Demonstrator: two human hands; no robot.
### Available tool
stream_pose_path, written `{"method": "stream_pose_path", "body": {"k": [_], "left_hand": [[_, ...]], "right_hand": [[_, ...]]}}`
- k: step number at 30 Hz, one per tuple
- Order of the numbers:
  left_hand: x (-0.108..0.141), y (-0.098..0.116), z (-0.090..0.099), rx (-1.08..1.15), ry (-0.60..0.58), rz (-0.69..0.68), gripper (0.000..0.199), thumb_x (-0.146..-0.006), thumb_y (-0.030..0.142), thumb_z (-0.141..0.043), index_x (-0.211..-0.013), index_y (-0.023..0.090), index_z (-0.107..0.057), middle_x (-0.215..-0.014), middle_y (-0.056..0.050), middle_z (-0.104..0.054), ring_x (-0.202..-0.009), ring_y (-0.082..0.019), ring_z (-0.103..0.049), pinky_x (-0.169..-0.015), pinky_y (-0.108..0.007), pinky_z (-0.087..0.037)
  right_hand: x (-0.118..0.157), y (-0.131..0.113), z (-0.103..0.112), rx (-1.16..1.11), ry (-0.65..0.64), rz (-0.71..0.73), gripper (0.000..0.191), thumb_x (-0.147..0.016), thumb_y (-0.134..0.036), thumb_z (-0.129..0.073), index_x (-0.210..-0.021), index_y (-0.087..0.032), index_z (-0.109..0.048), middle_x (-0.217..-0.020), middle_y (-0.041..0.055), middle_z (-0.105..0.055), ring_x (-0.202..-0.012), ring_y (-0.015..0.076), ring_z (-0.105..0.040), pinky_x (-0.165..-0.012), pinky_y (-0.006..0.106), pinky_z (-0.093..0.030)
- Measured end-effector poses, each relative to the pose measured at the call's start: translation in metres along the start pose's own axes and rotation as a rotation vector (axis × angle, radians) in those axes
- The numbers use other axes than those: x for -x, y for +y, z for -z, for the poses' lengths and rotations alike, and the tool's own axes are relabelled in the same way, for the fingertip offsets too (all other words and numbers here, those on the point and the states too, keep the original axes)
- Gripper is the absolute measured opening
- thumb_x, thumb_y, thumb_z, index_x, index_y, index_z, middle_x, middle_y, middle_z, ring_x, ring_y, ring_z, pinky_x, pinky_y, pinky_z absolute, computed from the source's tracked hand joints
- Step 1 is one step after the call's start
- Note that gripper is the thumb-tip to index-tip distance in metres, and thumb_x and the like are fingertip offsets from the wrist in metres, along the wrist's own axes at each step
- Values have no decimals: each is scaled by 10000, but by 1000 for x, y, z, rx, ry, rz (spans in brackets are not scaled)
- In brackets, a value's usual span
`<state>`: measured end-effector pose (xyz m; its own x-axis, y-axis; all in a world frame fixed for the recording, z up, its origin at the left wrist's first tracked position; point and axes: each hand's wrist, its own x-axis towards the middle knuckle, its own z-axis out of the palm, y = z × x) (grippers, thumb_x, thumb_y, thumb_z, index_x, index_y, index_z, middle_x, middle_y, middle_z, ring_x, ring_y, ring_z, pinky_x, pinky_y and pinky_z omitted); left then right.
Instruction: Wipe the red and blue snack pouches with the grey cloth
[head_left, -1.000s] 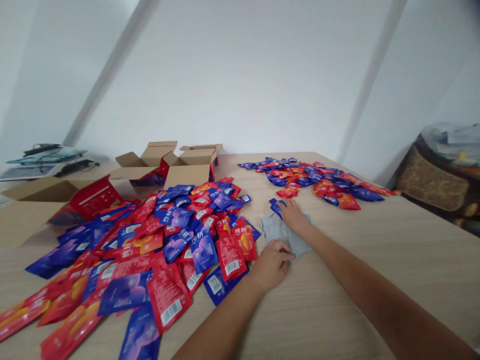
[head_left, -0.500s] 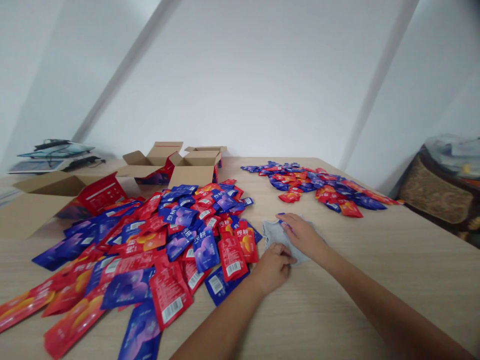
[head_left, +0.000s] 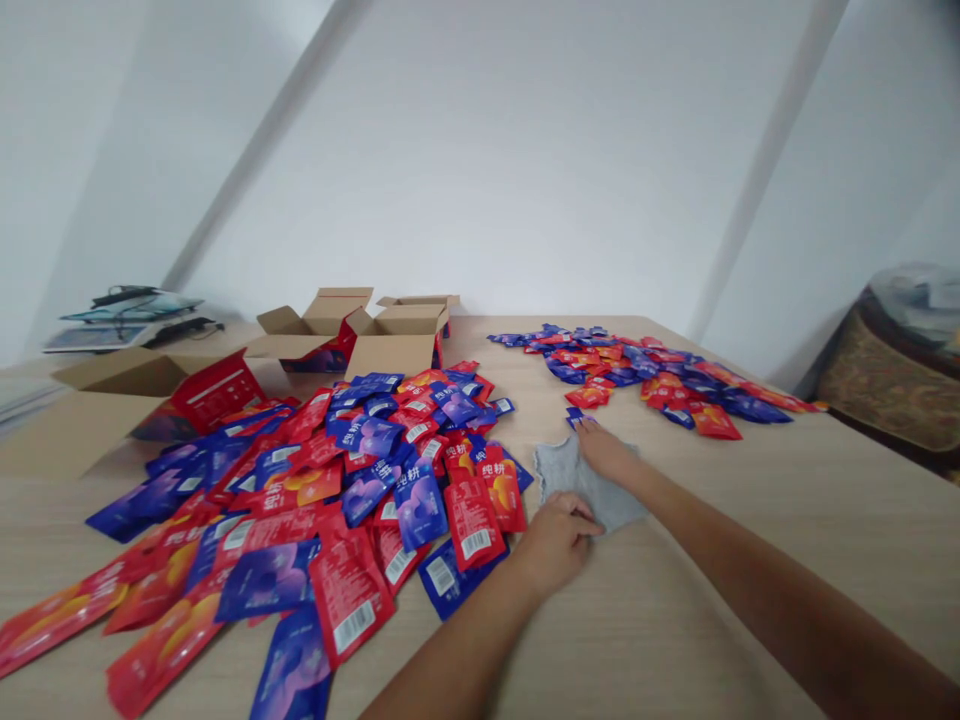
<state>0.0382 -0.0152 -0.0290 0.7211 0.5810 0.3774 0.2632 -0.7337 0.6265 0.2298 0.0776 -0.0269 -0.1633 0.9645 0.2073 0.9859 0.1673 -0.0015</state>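
A grey cloth (head_left: 616, 505) with a frayed left edge lies on the table between my hands. My left hand (head_left: 564, 540) presses on its near left part, fingers curled in and one finger stretched along the fabric; it seems to grip the cloth there. Beyond it, my right hand (head_left: 600, 447) reaches across the cloth's far side. A small blue packet (head_left: 574, 416) pokes out from its fingertips, mostly covered by them. Left of the cloth spreads a big heap of red and blue snack packets (head_left: 420, 505), some close to my left hand.
A second pile of red and blue packets (head_left: 660, 375) lies farther back on the right. Several open cardboard boxes (head_left: 394, 352) stand at the back left, near a stack of flat items (head_left: 124, 320). A brown patterned chair (head_left: 885, 390) is at the right.
My right hand has slid slightly away from me with the blue packet, now past the cloth's far edge. My left hand stays on the cloth. The view has shifted a little.
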Motion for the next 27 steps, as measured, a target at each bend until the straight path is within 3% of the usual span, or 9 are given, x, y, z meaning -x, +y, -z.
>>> {"method": "stream_pose_path", "body": {"k": [4,8,12,14,16,18,20,24,27], "left_hand": [[2,-2,-1,-8,4,-18,445,-692,-6,-483,-988,225,-721,-971,-63,-616,-955,-174,-526,-878,-318,-432],[3,-5,-2,0,16,-5,425,-690,-1,-495,-970,222,-726,-963,-62,-623,-956,-178,-530,-880,-319,-433],[3,-4,-2,21,10,4,414,-685,3,-507,-962,219,-727,-963,-65,-627,-949,-178,-533,-879,-318,-432],[3,-4,-2,35,13,7,421,-686,-4,-496,-958,219,-728,-967,-63,-626,-955,-175,-532,-878,-312,-432],[3,-4,-1,43,18,12,418,-687,-4,-494,-951,220,-729,-966,-62,-625,-955,-174,-531,-875,-307,-432],[4,-4,0,44,18,15,417,-679,0,-505,-953,219,-729,-960,-61,-624,-946,-173,-532,-871,-305,-432],[4,-3,0,45,17,5,428,-665,-5,-512,-960,219,-727,-960,-59,-623,-944,-171,-533,-870,-300,-429],[4,-2,0,50,44,4,427,-663,-18,-507,-943,213,-731,-961,-58,-625,-945,-168,-537,-872,-296,-424],[3,-2,0,45,46,13,394,-677,-4,-518,-937,201,-732,-954,-64,-626,-936,-170,-542,-858,-296,-431]], "right_hand": [[-12,6,15,-31,0,-30,391,-788,-26,-382,-1110,-79,-597,-1093,209,-652,-1068,244,-604,-925,394,-447],[-24,17,41,-91,8,-98,254,-794,-75,-449,-943,-100,-652,-969,209,-683,-973,277,-641,-855,423,-461],[-62,6,69,-223,19,-106,158,-758,-189,-578,-853,-106,-674,-919,195,-688,-941,307,-637,-829,427,-463],[-86,-8,78,-336,12,-58,207,-758,-274,-611,-880,-120,-677,-894,149,-699,-893,276,-649,-802,382,-481],[-106,-20,80,-460,37,-14,325,-853,-351,-501,-1075,-151,-627,-970,106,-694,-910,219,-647,-797,336,-488],[-120,-23,78,-567,85,-51,397,-923,-370,-361,-1246,-197,-515,-1096,83,-660,-972,175,-627,-826,314,-479],[-124,-15,69,-594,110,-155,419,-926,-371,-346,-1293,-211,-468,-1190,95,-614,-1050,181,-591,-881,335,-453],[-108,16,38,-403,61,-353,520,-820,-334,-529,-1297,-138,-470,-1302,187,-507,-1237,305,-432,-999,455,-334],[-90,27,11,-247,11,-408,574,-795,-327,-547,-1332,-162,-428,-1385,203,-406,-1302,360,-316,-994,564,-277]]}}
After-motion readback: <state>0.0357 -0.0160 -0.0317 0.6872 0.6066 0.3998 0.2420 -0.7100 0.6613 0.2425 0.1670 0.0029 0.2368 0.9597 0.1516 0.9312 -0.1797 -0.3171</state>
